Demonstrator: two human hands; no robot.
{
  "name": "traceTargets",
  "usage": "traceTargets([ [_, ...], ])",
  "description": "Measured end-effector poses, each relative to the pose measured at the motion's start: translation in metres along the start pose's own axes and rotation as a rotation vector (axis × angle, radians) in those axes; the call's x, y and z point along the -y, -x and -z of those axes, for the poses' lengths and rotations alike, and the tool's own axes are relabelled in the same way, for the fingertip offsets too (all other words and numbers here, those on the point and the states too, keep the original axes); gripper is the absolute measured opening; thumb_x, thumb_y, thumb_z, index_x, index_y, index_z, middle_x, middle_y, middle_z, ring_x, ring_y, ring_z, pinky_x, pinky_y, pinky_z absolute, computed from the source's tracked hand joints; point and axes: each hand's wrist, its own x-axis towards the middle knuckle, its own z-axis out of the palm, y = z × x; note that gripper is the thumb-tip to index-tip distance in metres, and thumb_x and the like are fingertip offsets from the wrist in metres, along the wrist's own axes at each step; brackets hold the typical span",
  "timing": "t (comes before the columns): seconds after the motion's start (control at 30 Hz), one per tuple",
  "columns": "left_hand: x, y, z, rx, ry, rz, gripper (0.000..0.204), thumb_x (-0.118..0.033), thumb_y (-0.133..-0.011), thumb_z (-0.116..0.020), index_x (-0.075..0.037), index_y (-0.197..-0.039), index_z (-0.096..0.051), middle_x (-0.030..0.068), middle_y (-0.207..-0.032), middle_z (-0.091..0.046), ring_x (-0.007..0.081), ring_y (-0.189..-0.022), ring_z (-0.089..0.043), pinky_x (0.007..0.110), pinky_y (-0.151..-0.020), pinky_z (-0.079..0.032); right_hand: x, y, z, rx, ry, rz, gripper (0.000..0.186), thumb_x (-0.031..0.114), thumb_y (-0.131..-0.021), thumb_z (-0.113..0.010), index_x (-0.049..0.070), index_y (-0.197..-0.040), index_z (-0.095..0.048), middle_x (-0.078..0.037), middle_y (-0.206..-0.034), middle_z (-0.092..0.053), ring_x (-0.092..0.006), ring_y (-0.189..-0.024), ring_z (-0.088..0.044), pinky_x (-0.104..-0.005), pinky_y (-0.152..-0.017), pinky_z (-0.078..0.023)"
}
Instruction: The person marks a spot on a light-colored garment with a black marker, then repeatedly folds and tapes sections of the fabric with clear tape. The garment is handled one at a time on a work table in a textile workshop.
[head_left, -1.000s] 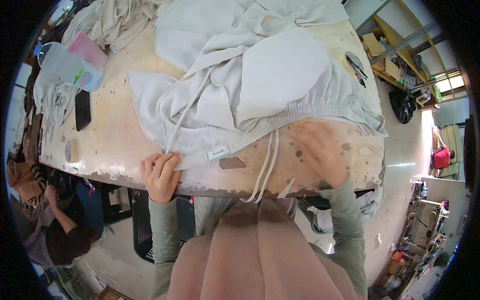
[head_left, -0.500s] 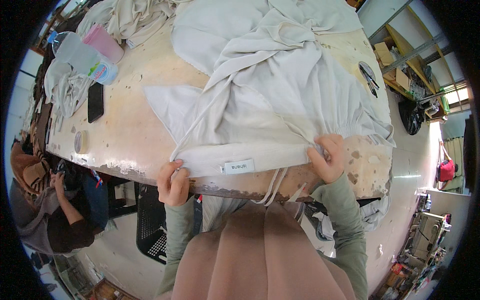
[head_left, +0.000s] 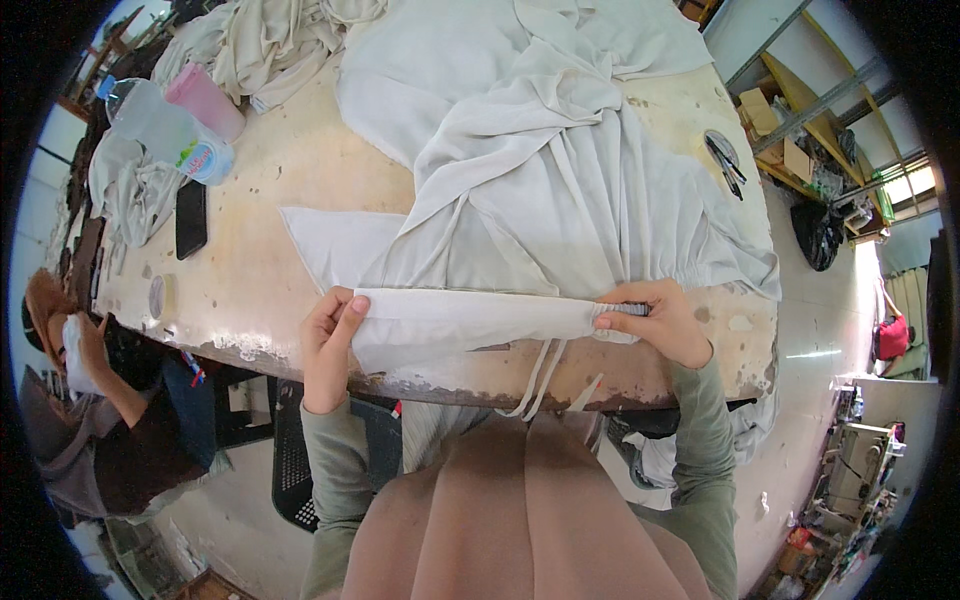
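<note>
An off-white garment (head_left: 530,230) lies bunched over the table, its gathered part to the right. Its smooth waistband (head_left: 470,315) is stretched straight along the near table edge. My left hand (head_left: 330,345) pinches the band's left end between thumb and fingers. At the other end my right hand (head_left: 665,322) is closed on the band, where its cloth is ruched and a grey-striped strip shows by the fingers. Thin pale cords (head_left: 545,375) hang below the band over the table edge. A loose cloth flap (head_left: 325,240) points left.
On the worn wooden table (head_left: 260,165) stand a water bottle (head_left: 165,125) and a pink cup (head_left: 207,100). Nearby lie a black phone (head_left: 191,218), a tape roll (head_left: 161,297) and dark tools in a round dish (head_left: 725,165). A seated person (head_left: 130,420) is at left.
The waistband has been turned over, so its white label no longer shows. Both hands have changed their grip at the ends. The person at left has raised a hand with something white.
</note>
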Motion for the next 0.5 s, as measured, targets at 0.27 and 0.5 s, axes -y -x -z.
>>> traceTargets([
  [0.27, -0.017, -0.022, 0.051, -0.403, -0.083, -0.17, 0.018, -0.02, -0.091, -0.062, -0.002, -0.091, -0.064, -0.0027, -0.083, -0.057, 0.0073, -0.082, -0.049, 0.023, -0.078, -0.038, -0.026, 0.002, 0.021, -0.094, 0.411, 0.189, 0.019, 0.015, -0.079, -0.072, 0.005, -0.095, -0.069, -0.008, -0.083, -0.068, -0.0177, -0.062, -0.062, -0.0278, -0.06, -0.048],
  [0.5, -0.028, -0.052, 0.171, -0.675, -0.302, -0.45, 0.028, -0.025, -0.095, -0.058, 0.001, -0.103, -0.064, 0.0022, -0.097, -0.06, 0.0095, -0.091, -0.052, 0.022, -0.085, -0.04, -0.053, 0.019, 0.069, -0.256, 0.64, 0.173, 0.02, 0.008, -0.075, -0.07, 0.006, -0.095, -0.07, -0.009, -0.085, -0.068, -0.0181, -0.073, -0.063, -0.0279, -0.067, -0.048],
])
